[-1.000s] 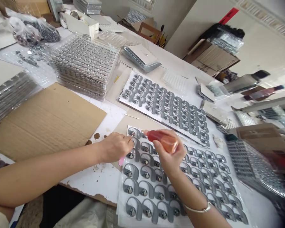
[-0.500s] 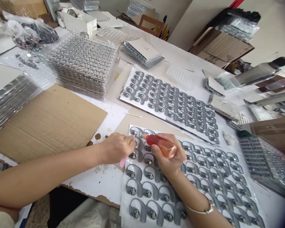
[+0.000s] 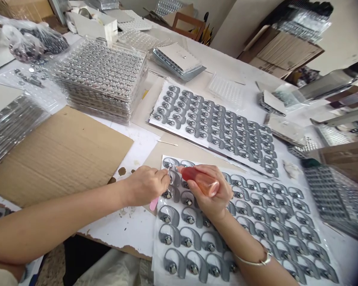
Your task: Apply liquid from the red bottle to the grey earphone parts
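My right hand is closed around a small squeeze bottle of reddish-orange liquid. Its narrow tip points left at the far-left corner of a white sheet, which carries rows of grey hook-shaped pieces with shiny metallic round parts. Above that corner, my left hand is closed in a pinch beside the bottle's tip. From under it sticks out the pink end of a slim tool; its other end is mostly hidden by the fingers. The corner hook piece lies just beyond both hands.
A second sheet of hook pieces lies behind. Left stand a brown cardboard sheet and a tall stack of clear trays. A cotton swab rests on the table. More trays and a bottle are at the right.
The view has shifted slightly. Both hands stay at the same corner of the sheet, with the squeeze bottle shifted a touch left.
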A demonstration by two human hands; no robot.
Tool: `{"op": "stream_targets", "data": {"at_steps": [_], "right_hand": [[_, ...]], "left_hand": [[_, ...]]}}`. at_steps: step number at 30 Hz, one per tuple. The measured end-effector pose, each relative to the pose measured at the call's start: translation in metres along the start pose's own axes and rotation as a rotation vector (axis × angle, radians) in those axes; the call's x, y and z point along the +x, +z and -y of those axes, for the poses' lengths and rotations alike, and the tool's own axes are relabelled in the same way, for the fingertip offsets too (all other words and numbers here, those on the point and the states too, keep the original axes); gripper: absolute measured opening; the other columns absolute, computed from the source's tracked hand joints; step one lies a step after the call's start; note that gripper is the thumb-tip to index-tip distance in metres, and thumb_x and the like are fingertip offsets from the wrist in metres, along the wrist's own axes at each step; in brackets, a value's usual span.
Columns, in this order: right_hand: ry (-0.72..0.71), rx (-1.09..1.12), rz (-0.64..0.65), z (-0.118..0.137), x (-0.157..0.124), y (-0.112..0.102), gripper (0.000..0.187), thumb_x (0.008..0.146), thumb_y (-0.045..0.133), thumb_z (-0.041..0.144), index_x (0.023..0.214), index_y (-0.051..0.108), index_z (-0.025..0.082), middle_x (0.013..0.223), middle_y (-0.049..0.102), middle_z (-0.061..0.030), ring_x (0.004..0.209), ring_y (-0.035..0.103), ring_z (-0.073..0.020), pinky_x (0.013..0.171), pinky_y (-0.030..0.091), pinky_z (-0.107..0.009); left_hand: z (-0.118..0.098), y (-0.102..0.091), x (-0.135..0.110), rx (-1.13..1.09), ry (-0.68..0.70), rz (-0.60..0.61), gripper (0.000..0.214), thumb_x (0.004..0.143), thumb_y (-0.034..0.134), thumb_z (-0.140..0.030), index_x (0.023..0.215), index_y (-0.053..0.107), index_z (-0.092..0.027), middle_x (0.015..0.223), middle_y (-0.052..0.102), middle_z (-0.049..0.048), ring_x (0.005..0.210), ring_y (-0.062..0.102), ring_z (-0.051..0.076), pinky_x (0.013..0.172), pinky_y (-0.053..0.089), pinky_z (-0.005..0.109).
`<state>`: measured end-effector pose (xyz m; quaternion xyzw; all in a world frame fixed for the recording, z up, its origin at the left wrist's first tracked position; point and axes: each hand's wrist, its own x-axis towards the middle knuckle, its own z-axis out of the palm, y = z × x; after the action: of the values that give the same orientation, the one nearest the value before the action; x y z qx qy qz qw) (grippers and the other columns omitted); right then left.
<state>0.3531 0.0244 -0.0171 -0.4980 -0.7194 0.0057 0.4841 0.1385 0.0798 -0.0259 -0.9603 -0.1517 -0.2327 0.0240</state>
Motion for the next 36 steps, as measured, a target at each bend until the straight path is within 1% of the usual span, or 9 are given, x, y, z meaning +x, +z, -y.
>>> {"op": "stream_targets", "data": {"at_steps": [4, 9, 18, 25, 29, 33, 36], "right_hand": [[-0.048, -0.033, 0.018, 0.003, 0.002, 0.0, 0.034, 0.075, 0.074, 0.023, 0.106, 0.061, 0.016, 0.091, 0.066, -0.0082, 0.081, 0.063, -0.019, 0.07, 0.055, -0.034], [-0.101, -0.085, 0.038, 0.006, 0.002, -0.001, 0.034, 0.076, 0.074, 0.021, 0.107, 0.06, 0.017, 0.091, 0.066, -0.008, 0.081, 0.064, -0.0191, 0.068, 0.056, -0.033], [-0.153, -0.115, 0.062, 0.011, 0.004, -0.002, 0.034, 0.076, 0.073, 0.019, 0.106, 0.059, 0.016, 0.088, 0.065, -0.0079, 0.078, 0.064, -0.0183, 0.064, 0.056, -0.032], [-0.178, -0.139, 0.088, 0.014, 0.004, -0.003, 0.036, 0.075, 0.074, 0.02, 0.107, 0.058, 0.019, 0.087, 0.066, -0.0072, 0.076, 0.065, -0.0193, 0.06, 0.057, -0.032], [-0.186, -0.155, 0.108, 0.016, 0.004, -0.004, 0.034, 0.076, 0.073, 0.023, 0.107, 0.058, 0.019, 0.088, 0.066, -0.0074, 0.077, 0.065, -0.0184, 0.061, 0.058, -0.031], [-0.259, -0.223, 0.149, 0.019, 0.002, -0.004, 0.04, 0.075, 0.074, 0.022, 0.111, 0.056, 0.016, 0.091, 0.066, -0.0086, 0.08, 0.066, -0.0171, 0.063, 0.059, -0.028], [-0.337, -0.302, 0.186, 0.022, -0.001, -0.004, 0.045, 0.075, 0.076, 0.026, 0.112, 0.055, 0.015, 0.092, 0.067, -0.0088, 0.082, 0.066, -0.016, 0.063, 0.058, -0.025]], "left_hand": [[0.0, 0.0, 0.0, 0.0, 0.003, 0.019, 0.015, 0.088, 0.042, -0.008, 0.086, 0.057, -0.009, 0.093, 0.071, 0.0161, 0.075, 0.07, 0.02, 0.06, 0.06, 0.03], [0.0, -0.001, 0.001, -0.008, -0.004, -0.002, 0.015, 0.088, 0.042, -0.007, 0.085, 0.056, -0.01, 0.091, 0.071, 0.0154, 0.076, 0.071, 0.019, 0.062, 0.06, 0.029], [0.001, -0.001, 0.001, -0.018, -0.021, -0.008, 0.016, 0.089, 0.041, -0.006, 0.084, 0.056, -0.011, 0.089, 0.071, 0.0125, 0.072, 0.07, 0.018, 0.059, 0.059, 0.028], [0.003, -0.003, 0.001, -0.063, -0.028, 0.091, 0.008, 0.087, 0.048, -0.007, 0.087, 0.056, -0.01, 0.091, 0.07, 0.0135, 0.076, 0.07, 0.02, 0.062, 0.059, 0.029], [0.003, -0.003, 0.001, -0.085, -0.04, 0.111, 0.006, 0.086, 0.051, -0.007, 0.086, 0.055, -0.011, 0.089, 0.07, 0.0125, 0.077, 0.07, 0.02, 0.063, 0.059, 0.029], [0.003, -0.002, 0.001, -0.082, -0.043, 0.098, 0.004, 0.086, 0.053, -0.008, 0.085, 0.055, -0.011, 0.084, 0.069, 0.01, 0.071, 0.069, 0.019, 0.06, 0.058, 0.029], [0.003, -0.001, 0.0, -0.07, -0.039, 0.09, 0.003, 0.086, 0.053, -0.009, 0.085, 0.054, -0.012, 0.08, 0.068, 0.0082, 0.067, 0.067, 0.018, 0.058, 0.056, 0.028]]}}
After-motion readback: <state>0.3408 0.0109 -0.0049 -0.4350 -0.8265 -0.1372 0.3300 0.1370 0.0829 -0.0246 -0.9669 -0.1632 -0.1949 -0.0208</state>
